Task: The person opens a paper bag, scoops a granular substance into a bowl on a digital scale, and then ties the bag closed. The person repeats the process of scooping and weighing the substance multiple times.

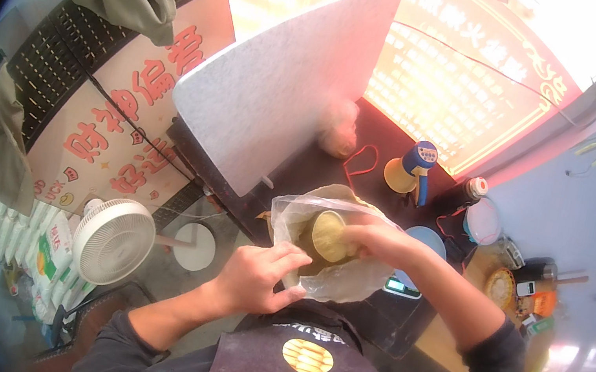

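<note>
A bag lined with clear plastic [352, 285] stands open in front of me, with tan, powdery stuff showing inside. My left hand [260, 275] pinches the near left side of its rim. Inside the mouth, my right hand [377, 241] grips a round, yellowish cup [329, 236] by its right side. The cup is tilted and its surface looks dusted with the same powder. How full it is, I cannot tell. The fingertips of the right hand are partly hidden behind the cup.
Right of the bag sit a blue bowl [428, 241] and a scale with a lit display [401, 287]. Farther back are a megaphone [411, 170], a thermos [464, 195] and a large pale board [285, 80]. A white fan [114, 241] stands at left near stacked packages [54, 255].
</note>
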`<action>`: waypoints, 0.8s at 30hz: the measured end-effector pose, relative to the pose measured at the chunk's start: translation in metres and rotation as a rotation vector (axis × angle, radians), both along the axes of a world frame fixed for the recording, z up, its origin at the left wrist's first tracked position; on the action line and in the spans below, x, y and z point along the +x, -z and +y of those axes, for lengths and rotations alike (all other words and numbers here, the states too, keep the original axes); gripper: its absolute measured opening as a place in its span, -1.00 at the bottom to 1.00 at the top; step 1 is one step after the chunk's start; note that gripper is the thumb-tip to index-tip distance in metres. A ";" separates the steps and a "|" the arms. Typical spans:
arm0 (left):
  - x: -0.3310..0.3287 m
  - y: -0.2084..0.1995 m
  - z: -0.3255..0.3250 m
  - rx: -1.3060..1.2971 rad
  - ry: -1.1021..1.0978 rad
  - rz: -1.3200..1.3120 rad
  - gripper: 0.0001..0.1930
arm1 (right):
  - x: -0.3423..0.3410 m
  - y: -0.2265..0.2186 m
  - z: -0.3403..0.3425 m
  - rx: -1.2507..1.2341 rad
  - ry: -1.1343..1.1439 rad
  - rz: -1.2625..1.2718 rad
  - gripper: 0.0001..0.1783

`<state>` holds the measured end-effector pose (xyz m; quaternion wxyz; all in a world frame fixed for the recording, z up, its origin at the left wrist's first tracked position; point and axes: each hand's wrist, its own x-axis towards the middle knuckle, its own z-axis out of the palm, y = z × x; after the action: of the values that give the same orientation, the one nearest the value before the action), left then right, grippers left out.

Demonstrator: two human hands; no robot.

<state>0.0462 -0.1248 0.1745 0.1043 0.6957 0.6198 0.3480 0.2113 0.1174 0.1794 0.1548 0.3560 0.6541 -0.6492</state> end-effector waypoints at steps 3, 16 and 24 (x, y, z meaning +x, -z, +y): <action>0.005 -0.002 -0.002 -0.044 -0.030 0.023 -0.57 | 0.003 -0.012 -0.001 -0.027 0.015 0.042 -0.46; 0.026 0.000 -0.004 -0.116 -0.106 -0.083 -0.69 | 0.118 -0.072 0.013 -0.372 0.292 0.305 -0.51; 0.039 0.001 -0.006 -0.178 -0.154 -0.201 -0.72 | 0.234 0.005 0.070 -0.237 0.610 0.240 -0.56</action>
<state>0.0848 -0.1307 0.1739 0.2001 0.5959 0.6859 0.3666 0.4454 0.1879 0.1739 -0.0841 0.4357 0.4511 -0.7743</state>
